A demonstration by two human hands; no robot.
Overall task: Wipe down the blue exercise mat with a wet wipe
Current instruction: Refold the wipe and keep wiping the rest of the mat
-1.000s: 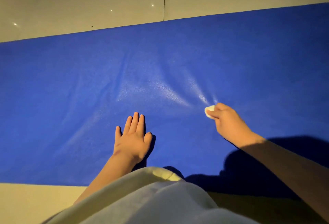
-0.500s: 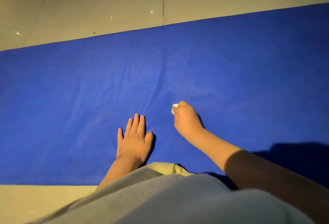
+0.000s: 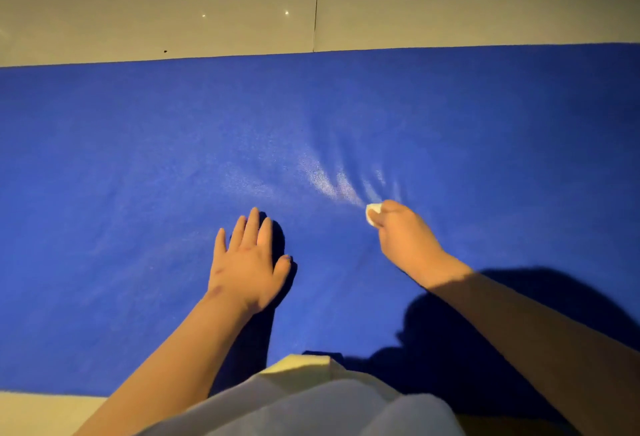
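while the blue mat [image 3: 138, 175] lies flat on pale floor tiles [image 3: 156, 2], left hand [image 3: 247, 264] pressed on it, fingers straight and together, right hand [image 3: 403, 239] pinching a balled white wipe [image 3: 373, 212] against the mat, shiny creases just ahead, grey clothing [image 3: 311, 404] covering the near edge

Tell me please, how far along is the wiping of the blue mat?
Done: a patch of shiny wet streaks beyond the wet wipe. In hand: the right hand presses the wipe on the mat; the left hand lies flat. Left: the rest looks dull, probably unwiped.
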